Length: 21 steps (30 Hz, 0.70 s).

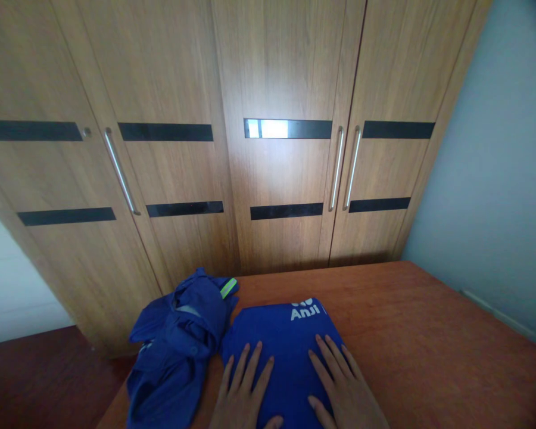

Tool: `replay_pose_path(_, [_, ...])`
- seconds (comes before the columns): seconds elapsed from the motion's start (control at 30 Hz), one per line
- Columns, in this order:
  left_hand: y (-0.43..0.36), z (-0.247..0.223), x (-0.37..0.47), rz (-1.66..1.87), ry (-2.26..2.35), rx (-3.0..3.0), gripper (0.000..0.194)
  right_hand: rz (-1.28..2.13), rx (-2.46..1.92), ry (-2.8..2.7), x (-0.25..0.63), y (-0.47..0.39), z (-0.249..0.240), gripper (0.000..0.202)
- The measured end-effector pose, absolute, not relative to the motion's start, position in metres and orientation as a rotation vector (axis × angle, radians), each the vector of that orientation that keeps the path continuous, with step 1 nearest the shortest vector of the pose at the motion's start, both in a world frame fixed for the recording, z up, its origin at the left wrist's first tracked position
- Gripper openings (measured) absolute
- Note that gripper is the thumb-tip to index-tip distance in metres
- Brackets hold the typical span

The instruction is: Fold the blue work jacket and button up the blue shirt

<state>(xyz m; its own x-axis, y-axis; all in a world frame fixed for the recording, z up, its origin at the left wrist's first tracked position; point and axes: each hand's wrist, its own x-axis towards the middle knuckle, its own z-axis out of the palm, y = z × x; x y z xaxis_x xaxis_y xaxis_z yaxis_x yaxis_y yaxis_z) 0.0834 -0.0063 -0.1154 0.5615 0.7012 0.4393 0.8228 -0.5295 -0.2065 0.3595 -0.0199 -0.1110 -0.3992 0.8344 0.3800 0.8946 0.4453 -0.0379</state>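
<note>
A folded blue garment [286,339] with white lettering near its far edge lies flat on the reddish-brown table [384,310]. My left hand [243,387] rests on its left side, fingers spread and stretched out. On the right side of the same garment lies my right hand [339,381], flat with its fingers apart. Neither hand grips anything. Just left of the folded garment, a second blue garment [178,339] sits in a crumpled heap, with a yellow-green and silver reflective strip [228,288] at its upper right. Part of this heap hangs at the table's left edge.
Behind the table stands a wooden wardrobe [286,173] with dark inlaid bands and metal handles [121,173]. A pale blue wall [495,196] runs along the right. Dark red floor [40,375] shows beyond the table's left edge.
</note>
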Motion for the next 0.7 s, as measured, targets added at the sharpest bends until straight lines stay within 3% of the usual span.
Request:
replay_pose_path(0.3, [-0.001, -0.113, 0.116, -0.421, -1.382, -2.531, 0.078, -0.211, -1.484, -2.367, 0.391, -0.004, -0.112, 0.06])
replay_pose_path(0.47, [0.012, -0.105, 0.157, -0.445, -1.464, -2.672, 0.073, -0.281, -1.754, -2.158, 0.384, 0.009, -0.109, 0.053])
replay_pose_path(0.7, [0.029, -0.101, 0.19, -0.71, -1.671, -2.8, 0.05, -0.344, -1.94, -1.982, 0.358, 0.03, -0.132, 0.05])
